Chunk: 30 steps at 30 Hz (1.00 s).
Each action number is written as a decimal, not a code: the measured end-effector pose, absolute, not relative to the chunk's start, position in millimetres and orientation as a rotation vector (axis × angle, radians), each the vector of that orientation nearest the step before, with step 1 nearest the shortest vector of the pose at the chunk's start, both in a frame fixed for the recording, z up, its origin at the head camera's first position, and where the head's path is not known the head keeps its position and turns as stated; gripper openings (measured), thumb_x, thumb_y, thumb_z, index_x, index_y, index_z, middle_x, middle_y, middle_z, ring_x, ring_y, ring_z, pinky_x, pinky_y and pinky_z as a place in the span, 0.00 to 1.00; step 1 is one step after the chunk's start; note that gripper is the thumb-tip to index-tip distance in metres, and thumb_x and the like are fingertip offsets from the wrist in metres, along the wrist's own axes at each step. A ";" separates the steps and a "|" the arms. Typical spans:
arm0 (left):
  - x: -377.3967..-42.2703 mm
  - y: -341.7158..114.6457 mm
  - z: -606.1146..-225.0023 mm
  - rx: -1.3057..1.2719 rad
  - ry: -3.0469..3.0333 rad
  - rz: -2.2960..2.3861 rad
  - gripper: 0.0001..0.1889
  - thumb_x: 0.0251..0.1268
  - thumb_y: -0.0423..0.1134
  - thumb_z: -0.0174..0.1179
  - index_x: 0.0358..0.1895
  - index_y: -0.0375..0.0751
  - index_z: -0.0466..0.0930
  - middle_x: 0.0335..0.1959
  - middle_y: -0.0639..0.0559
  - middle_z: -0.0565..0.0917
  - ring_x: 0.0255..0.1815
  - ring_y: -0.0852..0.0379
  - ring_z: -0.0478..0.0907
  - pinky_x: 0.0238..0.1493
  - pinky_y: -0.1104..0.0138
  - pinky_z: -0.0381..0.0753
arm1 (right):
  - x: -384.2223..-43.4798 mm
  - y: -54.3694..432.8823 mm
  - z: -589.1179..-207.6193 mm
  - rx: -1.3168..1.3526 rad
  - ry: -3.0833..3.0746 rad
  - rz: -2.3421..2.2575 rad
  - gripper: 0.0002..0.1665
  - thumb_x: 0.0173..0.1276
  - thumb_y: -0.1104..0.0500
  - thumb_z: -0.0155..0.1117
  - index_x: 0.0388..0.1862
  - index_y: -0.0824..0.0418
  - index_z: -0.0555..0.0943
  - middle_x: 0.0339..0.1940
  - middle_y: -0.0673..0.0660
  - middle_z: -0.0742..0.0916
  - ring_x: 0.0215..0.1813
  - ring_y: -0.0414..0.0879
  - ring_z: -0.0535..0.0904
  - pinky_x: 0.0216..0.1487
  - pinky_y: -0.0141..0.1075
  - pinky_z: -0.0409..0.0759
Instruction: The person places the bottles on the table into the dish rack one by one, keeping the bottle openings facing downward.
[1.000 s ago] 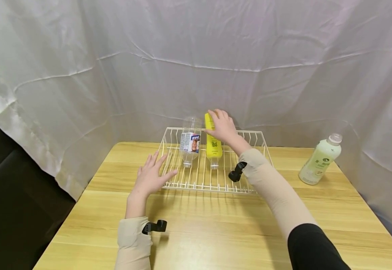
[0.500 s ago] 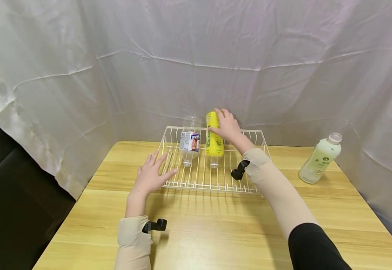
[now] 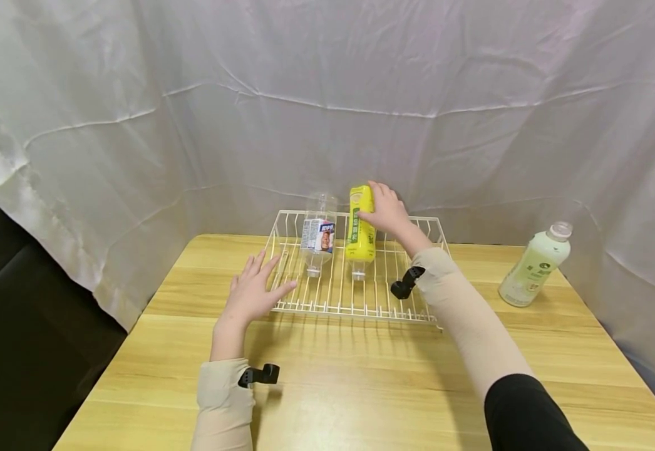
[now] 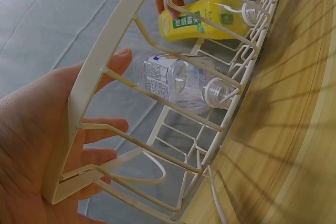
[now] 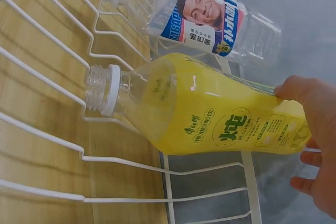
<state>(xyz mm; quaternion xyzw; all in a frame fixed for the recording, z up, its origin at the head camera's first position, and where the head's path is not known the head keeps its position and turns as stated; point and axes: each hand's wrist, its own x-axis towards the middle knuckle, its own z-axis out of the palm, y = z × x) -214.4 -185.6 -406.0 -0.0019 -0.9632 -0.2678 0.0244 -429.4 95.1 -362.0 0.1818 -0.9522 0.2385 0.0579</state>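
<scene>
So here we are with the yellow bottle [image 3: 361, 232] lying neck-down in the wire rack [image 4: 88, 90], its base raised toward the curtain [image 3: 327, 144], and the weak spot looks like that smooth, rounded body. If we let go before the neck sits firmly between the wires, it could roll off to one side, perhaps into the clear bottle [image 3: 317, 237] just beside it. Push too hard on the base and the rack itself might skid on the wooden table [image 3: 339, 388]. We'd also watch the black wrist mount [image 3: 407, 283]: it hangs low over the wires and could catch on them. The pale green bottle [image 3: 535, 266] stands well apart on the right, out of harm's way as we judge it.

Now the hands! Our right hand [image 3: 388, 210] grips the yellow bottle near its base, thumb on one side, fingers on the other, with the forearm slanting in over the rack's right half. Our left hand [image 3: 248, 291] spreads its fingers wide at the rack's left rail, palm right up by the frame, holding no bottle; whether it really presses there, we can't be sure.
</scene>
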 end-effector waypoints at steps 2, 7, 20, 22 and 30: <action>-214.4 -185.6 -406.2 -0.005 -2.982 -0.829 0.43 0.63 0.70 0.51 0.78 0.59 0.51 0.82 0.49 0.40 0.81 0.39 0.34 0.72 0.31 0.34 | -428.6 97.0 -360.8 0.562 -2.887 0.739 0.54 0.63 0.43 0.64 0.80 0.56 0.49 0.79 0.62 0.60 0.77 0.61 0.56 0.72 0.61 0.61; -214.6 -185.5 -406.9 -0.004 -2.980 -0.838 0.43 0.63 0.70 0.51 0.78 0.59 0.51 0.82 0.49 0.41 0.81 0.39 0.34 0.72 0.31 0.34 | -426.9 100.4 -359.7 0.593 -2.888 0.746 0.54 0.63 0.44 0.64 0.80 0.55 0.47 0.79 0.61 0.59 0.77 0.61 0.56 0.73 0.62 0.59; -213.9 -187.8 -409.8 -0.008 -2.978 -0.839 0.46 0.59 0.77 0.47 0.78 0.60 0.51 0.82 0.50 0.40 0.81 0.39 0.34 0.73 0.31 0.34 | -426.6 102.9 -362.3 0.633 -2.869 0.726 0.54 0.64 0.42 0.63 0.80 0.53 0.47 0.80 0.62 0.57 0.79 0.62 0.52 0.75 0.63 0.55; -213.6 -188.0 -409.8 -0.008 -2.977 -0.840 0.47 0.58 0.77 0.46 0.78 0.60 0.51 0.82 0.51 0.40 0.82 0.40 0.34 0.73 0.31 0.34 | -425.7 102.9 -361.5 0.634 -2.866 0.729 0.54 0.64 0.42 0.63 0.80 0.53 0.47 0.80 0.62 0.57 0.79 0.62 0.52 0.75 0.63 0.54; -213.7 -187.4 -410.0 -0.015 -2.976 -0.840 0.47 0.58 0.78 0.46 0.78 0.59 0.51 0.82 0.50 0.41 0.82 0.40 0.35 0.73 0.31 0.35 | -418.6 106.6 -354.4 0.664 -2.831 0.714 0.52 0.65 0.41 0.63 0.80 0.55 0.49 0.79 0.63 0.59 0.78 0.62 0.53 0.76 0.62 0.54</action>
